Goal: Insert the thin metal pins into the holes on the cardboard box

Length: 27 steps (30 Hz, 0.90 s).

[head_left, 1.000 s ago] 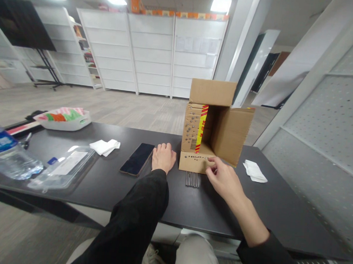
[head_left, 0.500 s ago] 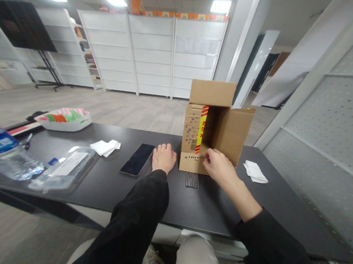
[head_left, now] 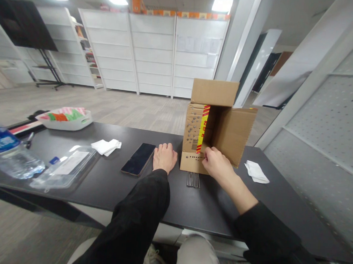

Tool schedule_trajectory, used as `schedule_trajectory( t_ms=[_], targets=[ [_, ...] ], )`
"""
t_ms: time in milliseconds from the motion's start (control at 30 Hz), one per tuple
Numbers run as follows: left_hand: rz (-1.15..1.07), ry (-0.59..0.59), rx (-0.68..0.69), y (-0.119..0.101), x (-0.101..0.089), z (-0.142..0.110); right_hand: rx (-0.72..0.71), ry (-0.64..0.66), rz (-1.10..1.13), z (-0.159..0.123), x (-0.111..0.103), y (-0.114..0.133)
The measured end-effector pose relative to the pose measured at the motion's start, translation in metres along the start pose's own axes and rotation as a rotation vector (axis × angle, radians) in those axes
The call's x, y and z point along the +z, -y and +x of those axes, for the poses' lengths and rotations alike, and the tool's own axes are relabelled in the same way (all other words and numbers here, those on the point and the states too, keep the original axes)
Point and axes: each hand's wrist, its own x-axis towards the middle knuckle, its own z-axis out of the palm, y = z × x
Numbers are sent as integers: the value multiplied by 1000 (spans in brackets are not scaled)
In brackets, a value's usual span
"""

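Observation:
An open cardboard box (head_left: 191, 125) stands on the dark table, with yellow and red tape down its front. Small grey round dots speckle its left front panel, and a row of dark dots crosses the lower flap (head_left: 189, 161). My right hand (head_left: 218, 163) is at the right part of that flap, thumb and fingers pinched together; whatever they hold is hidden. Several slim metal rods (head_left: 193, 180) lie side by side just in front of the flap. Palm down on the table, my left hand (head_left: 165, 158) rests with bent fingers, between the phone (head_left: 138, 158) and the box.
Folded white tissues (head_left: 106, 147) lie left of the phone, and another tissue (head_left: 256, 171) lies right of the box. Farther left are a clear plastic case (head_left: 66, 169), a water bottle (head_left: 10, 153) and a white basket (head_left: 84, 122). A perforated panel (head_left: 326, 129) borders the right side.
My right hand has moved slightly left and up along the flap, its thumb and fingers closing from apart to a pinch. My left hand stays in place.

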Motion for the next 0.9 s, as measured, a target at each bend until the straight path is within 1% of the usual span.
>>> schedule_trajectory(
  t_ms=[167,300,433,667,900],
  targets=[
    [9,-12,6,0,0,0,-2,0,-11,4,1,1],
    [1,5,-3,0,-1,0,-13,13,-31,5,2,2],
    [-24,16,-10,0,-1,0,-27,-8,-59,5,3,4],
    [3,19,-9,-1,-3,0,-34,0,-77,4,2,7],
    [-5,11,-10,-1,-2,0,-57,-44,-97,4,3,7]
  ],
)
